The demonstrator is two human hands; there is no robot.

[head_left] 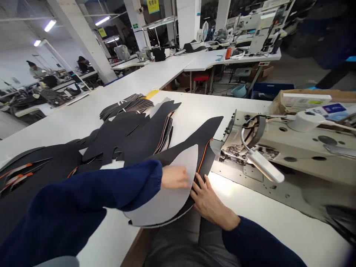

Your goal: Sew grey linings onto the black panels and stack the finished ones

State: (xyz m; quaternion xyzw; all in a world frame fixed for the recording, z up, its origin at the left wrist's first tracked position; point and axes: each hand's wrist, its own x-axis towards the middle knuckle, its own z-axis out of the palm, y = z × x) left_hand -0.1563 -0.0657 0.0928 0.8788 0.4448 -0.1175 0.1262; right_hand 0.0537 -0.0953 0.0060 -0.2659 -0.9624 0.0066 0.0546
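A light grey curved panel [161, 205] lies over a black material panel [204, 129], close to the table's front edge. Along the black panel's right side runs an orange strip [204, 155]. My left hand [175, 177] is closed on top of the grey panel, slightly blurred; whatever is in its fingers is hidden. Flat beside the grey panel's right edge, my right hand [207, 200] presses on the black panel with its fingers spread. The sewing machine [278, 144], its small lamp [265, 166] lit, stands just to the right.
Stacked black pieces [128, 129] cover the left part of the white table [194, 105]. Farther back lies a fanned bundle of pieces [129, 105]. Boxes [308, 98] stand behind the machine. Other people [36, 69] sit at far-left workstations.
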